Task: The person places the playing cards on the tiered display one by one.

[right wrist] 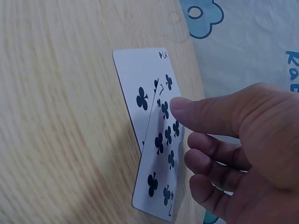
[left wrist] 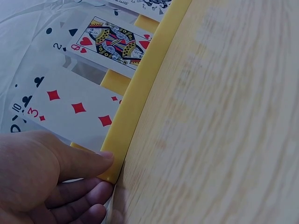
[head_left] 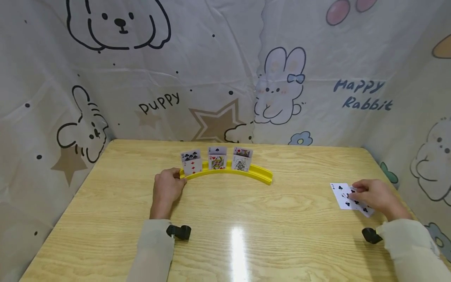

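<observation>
My left hand (head_left: 168, 187) grips the left end of a curved yellow card holder (head_left: 260, 177), thumb on its front edge and fingers curled below. Three pairs of playing cards stand in it: a three of diamonds (left wrist: 77, 107) before a ten of clubs, a queen of hearts (left wrist: 114, 44) before a two, and a joker (head_left: 241, 163) before a diamond picture card (head_left: 243, 152). At the right, my right hand (head_left: 375, 197) pinches a seven of clubs (right wrist: 152, 182) near one edge. It tilts over another clubs card (right wrist: 133, 70), partly hiding it.
A pale wood table (head_left: 211, 211) carries everything. Printed cloth (head_left: 204, 78) hangs behind and along both sides, close to my right hand. Black wrist cameras sit at the left sleeve (head_left: 151, 243) and the right sleeve (head_left: 405, 239).
</observation>
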A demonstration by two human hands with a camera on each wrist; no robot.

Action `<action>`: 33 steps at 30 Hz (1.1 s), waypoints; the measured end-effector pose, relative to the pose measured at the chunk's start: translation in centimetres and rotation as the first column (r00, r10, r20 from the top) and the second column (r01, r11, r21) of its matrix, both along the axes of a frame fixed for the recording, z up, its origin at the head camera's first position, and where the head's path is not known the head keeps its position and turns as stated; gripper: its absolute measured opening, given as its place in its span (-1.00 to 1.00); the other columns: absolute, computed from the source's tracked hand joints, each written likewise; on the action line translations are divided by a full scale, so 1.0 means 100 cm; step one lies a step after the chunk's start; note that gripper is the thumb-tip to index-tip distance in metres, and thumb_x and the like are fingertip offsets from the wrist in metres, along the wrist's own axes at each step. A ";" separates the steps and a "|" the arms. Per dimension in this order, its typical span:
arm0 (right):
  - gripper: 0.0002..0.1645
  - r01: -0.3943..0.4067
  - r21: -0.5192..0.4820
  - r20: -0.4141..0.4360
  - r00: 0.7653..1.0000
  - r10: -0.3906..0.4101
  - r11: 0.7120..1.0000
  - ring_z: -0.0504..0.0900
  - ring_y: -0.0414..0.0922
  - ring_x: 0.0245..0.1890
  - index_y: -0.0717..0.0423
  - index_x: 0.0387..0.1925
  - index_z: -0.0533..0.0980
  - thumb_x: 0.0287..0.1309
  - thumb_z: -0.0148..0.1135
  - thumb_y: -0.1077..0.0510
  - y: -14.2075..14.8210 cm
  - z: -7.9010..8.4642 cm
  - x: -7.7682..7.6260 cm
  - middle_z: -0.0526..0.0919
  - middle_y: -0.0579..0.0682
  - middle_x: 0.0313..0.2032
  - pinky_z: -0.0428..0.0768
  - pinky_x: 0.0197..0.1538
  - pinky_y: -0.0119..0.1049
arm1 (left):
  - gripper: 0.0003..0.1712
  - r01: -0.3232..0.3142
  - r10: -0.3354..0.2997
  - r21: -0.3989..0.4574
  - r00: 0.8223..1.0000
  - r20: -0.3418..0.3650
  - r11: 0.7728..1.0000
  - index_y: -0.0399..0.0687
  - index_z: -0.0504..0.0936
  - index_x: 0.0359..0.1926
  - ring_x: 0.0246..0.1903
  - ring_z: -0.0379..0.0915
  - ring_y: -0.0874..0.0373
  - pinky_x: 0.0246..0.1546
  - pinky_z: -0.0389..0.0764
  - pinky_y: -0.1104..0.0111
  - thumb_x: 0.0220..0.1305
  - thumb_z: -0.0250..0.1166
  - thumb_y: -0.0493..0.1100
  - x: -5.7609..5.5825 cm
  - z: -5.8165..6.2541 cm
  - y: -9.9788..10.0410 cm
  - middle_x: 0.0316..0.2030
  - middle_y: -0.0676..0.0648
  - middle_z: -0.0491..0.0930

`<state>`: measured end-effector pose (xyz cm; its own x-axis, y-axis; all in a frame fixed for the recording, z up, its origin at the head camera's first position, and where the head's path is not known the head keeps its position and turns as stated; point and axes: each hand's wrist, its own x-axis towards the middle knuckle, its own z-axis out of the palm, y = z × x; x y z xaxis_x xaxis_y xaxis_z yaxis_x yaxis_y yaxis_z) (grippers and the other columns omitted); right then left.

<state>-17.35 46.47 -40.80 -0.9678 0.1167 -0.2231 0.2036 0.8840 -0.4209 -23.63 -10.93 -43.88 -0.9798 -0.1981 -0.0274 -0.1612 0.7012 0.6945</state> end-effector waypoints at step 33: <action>-0.51 0.062 -0.021 0.098 0.993 -0.059 0.998 0.47 0.07 -0.28 0.41 -0.02 0.41 0.18 0.41 0.17 0.007 -0.004 -0.016 0.52 0.21 -0.24 0.41 -0.29 -0.13 | -0.50 0.005 -0.005 0.025 1.000 -0.009 1.000 -0.33 0.61 0.17 -0.12 0.57 -0.05 -0.07 0.55 0.08 0.22 0.43 -0.25 0.000 0.001 0.000 -0.10 -0.26 0.68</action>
<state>-18.99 47.14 -41.25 -0.9326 0.1680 -0.3194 0.2976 0.8588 -0.4170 -23.62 -10.95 -43.74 -0.9811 -0.1923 -0.0232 -0.1511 0.6847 0.7130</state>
